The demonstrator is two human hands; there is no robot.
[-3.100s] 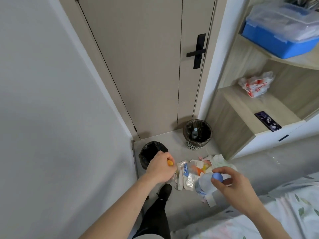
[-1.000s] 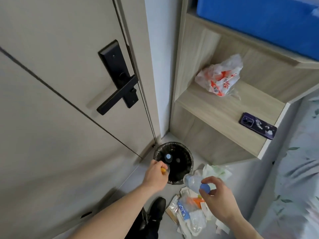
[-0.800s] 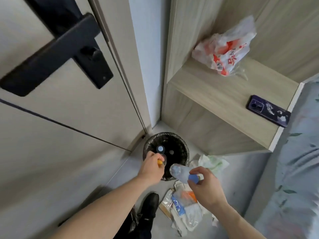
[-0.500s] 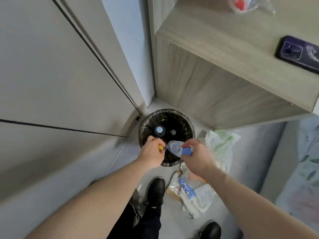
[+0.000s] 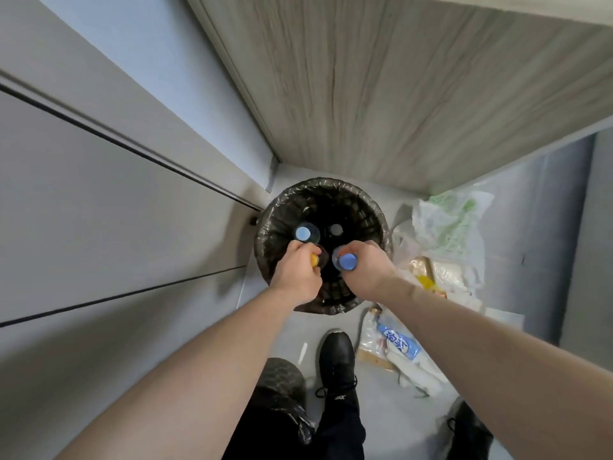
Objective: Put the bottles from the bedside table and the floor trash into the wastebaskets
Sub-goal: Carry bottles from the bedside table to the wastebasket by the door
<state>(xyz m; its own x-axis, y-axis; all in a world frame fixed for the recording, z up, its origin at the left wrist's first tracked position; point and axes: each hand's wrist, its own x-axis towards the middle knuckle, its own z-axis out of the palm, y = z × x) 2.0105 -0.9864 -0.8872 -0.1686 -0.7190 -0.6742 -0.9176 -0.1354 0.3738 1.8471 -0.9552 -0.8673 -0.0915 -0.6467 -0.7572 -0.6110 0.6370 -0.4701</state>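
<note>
A round wastebasket (image 5: pixel 371 207) lined with a black bag stands in the corner by the door. Inside it stand a bottle with a pale blue cap (image 5: pixel 303 233) and one with a dark cap (image 5: pixel 335 230). My left hand (image 5: pixel 298 272) grips a bottle with an orange cap (image 5: pixel 81 259) over the basket's mouth. My right hand (image 5: pixel 366 272) holds a clear bottle with a blue cap (image 5: pixel 347 261) upright beside it, also over the opening. Both bottle bodies are mostly hidden by my hands.
Floor trash lies right of the basket: a white and green plastic bag (image 5: pixel 451 224) and wrappers (image 5: pixel 399 346). A second black-lined wastebasket (image 5: pixel 282 383) sits near my feet. The wooden side of the bedside table (image 5: pixel 398 94) rises behind, and the door (image 5: pixel 99 194) is at left.
I have leaned in over the basket. Both hands moved forward and down, and the right-hand bottle turned from lying tilted to upright above the opening.
</note>
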